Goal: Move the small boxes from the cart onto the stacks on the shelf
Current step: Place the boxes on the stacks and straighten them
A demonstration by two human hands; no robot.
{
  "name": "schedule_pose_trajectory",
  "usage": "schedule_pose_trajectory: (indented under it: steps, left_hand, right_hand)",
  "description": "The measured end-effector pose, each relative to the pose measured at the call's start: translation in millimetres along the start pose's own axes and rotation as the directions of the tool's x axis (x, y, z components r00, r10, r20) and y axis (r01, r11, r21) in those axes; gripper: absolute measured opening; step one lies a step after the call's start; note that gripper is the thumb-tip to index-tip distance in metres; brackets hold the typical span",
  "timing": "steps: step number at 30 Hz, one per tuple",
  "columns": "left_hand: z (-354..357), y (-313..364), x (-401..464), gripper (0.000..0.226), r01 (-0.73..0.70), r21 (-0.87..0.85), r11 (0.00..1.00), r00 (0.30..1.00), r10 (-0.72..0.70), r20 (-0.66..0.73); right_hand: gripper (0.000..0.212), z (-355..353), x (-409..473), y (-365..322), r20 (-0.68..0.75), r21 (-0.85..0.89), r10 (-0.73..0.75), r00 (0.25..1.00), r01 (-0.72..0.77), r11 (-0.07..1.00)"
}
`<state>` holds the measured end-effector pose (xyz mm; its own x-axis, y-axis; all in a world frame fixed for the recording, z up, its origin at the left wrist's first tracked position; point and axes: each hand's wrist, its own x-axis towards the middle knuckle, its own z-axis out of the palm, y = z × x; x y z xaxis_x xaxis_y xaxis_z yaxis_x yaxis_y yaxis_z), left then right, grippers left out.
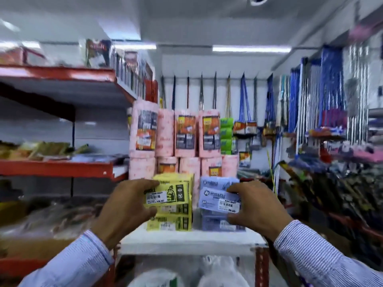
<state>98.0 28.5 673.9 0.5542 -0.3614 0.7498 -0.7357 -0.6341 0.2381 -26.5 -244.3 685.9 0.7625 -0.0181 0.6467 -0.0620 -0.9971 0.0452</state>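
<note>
My left hand grips a small yellow box at the top of a yellow stack on the white shelf. My right hand grips a small pale blue box at the top of a blue stack just to the right of the yellow one. Both boxes carry white price labels. The two stacks stand side by side, a narrow gap between them. The cart is out of sight.
Pink wrapped rolls are piled behind the stacks. A red-edged shelf rack with packets runs along the left. Brooms and mops hang on the back and right walls. White plastic bags lie under the shelf.
</note>
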Motion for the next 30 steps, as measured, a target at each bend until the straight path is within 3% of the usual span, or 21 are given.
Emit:
schedule_pose_trajectory:
  steps: [4,14,23,26,30]
  left_hand:
    - [20.7,-3.6,32.0,0.061,-0.051,0.049,0.997,0.999,0.051,0.012]
    - [62.5,-31.0,70.5,0.062,-0.049,0.089,0.995,0.989,0.035,0.146]
    - [77.5,-42.3,77.4,0.053,-0.071,0.033,0.997,0.982,0.064,0.177]
    - [80.6,-44.5,76.2,0.050,-0.084,-0.010,0.996,0.981,0.084,0.175]
    - [82.1,-53.4,70.9,0.049,-0.105,-0.077,0.991,0.977,0.117,0.176]
  right_hand:
    - [0.037,6.2,30.4,13.8,-0.062,-0.018,0.036,0.997,-0.037,0.999]
    - [0.048,57.3,66.5,30.3,0.032,-0.101,0.092,0.995,-0.089,0.991]
    - [0.025,68.7,70.1,28.2,0.049,-0.110,0.145,0.988,-0.139,0.984]
    - [0.037,77.3,68.1,7.3,-0.051,-0.014,0.081,0.995,-0.082,0.997]
    - [0.059,100.7,73.4,-38.1,-0.122,0.109,-0.126,0.984,0.140,0.984]
